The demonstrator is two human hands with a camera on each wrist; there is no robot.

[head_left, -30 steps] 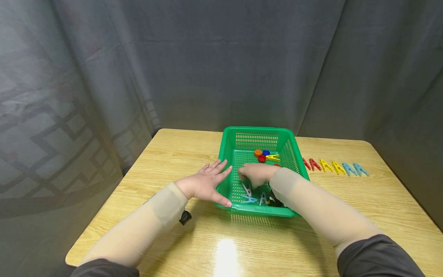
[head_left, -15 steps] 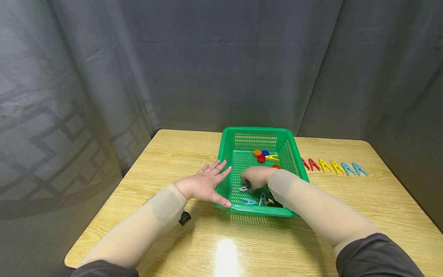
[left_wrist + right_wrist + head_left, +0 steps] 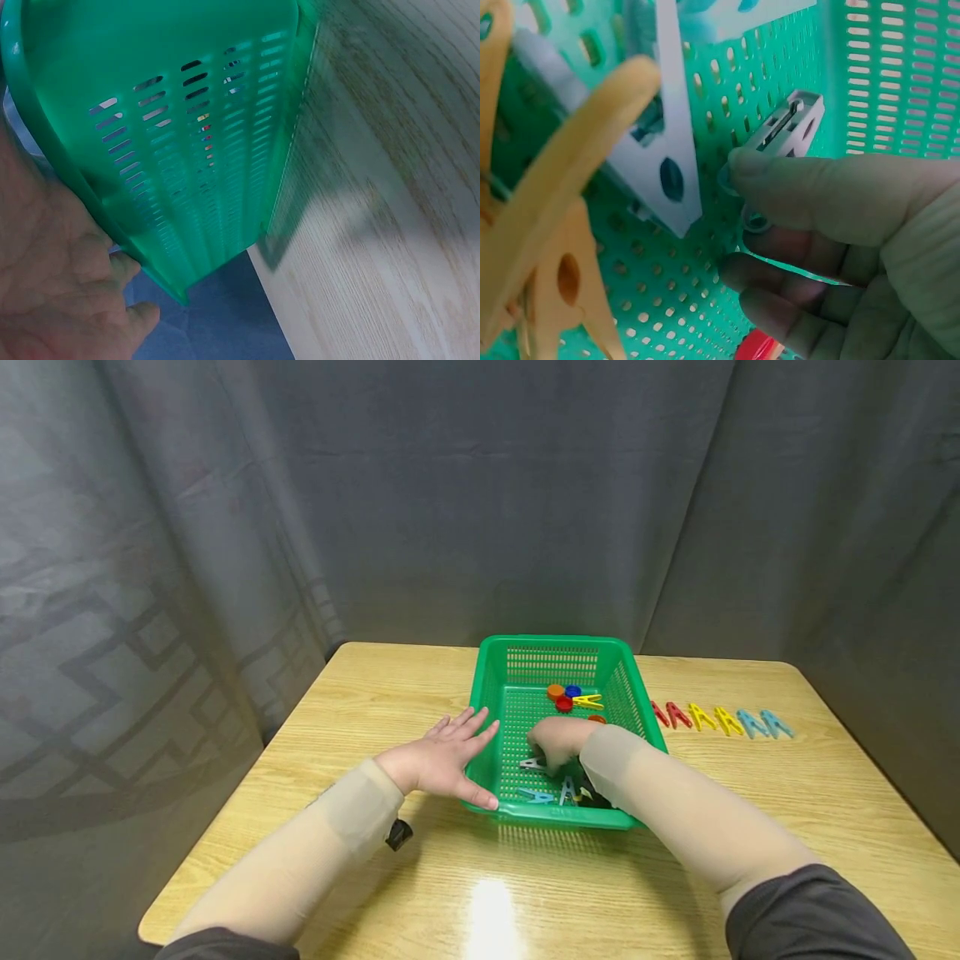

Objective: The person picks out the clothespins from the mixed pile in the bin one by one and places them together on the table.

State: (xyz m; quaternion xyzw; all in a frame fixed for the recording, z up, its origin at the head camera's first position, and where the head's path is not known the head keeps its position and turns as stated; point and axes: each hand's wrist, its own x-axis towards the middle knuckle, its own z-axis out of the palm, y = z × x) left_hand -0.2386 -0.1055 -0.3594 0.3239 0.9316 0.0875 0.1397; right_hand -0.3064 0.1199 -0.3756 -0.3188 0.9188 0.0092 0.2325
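Note:
A green basket stands on the wooden table. My right hand reaches down inside it, and in the right wrist view the thumb and fingers pinch one end of a pale grey clothespin. Near that hand lie a light blue clothespin, a bluish-grey clothespin and a yellow clothespin. Fingers spread, my left hand lies against the basket's left rim, its thumb at the near corner. Part of the basket's near right corner is hidden under the right forearm.
Deeper in the basket are an orange cap, a blue cap, a red cap and another yellow clothespin. Right of the basket runs a row of red clothespins, yellow clothespins and blue clothespins. Grey curtains enclose the table.
My right hand has shifted slightly right within the basket, and the grey clothespin has turned from slanting to lying nearly sideways. The left hand stays at the rim.

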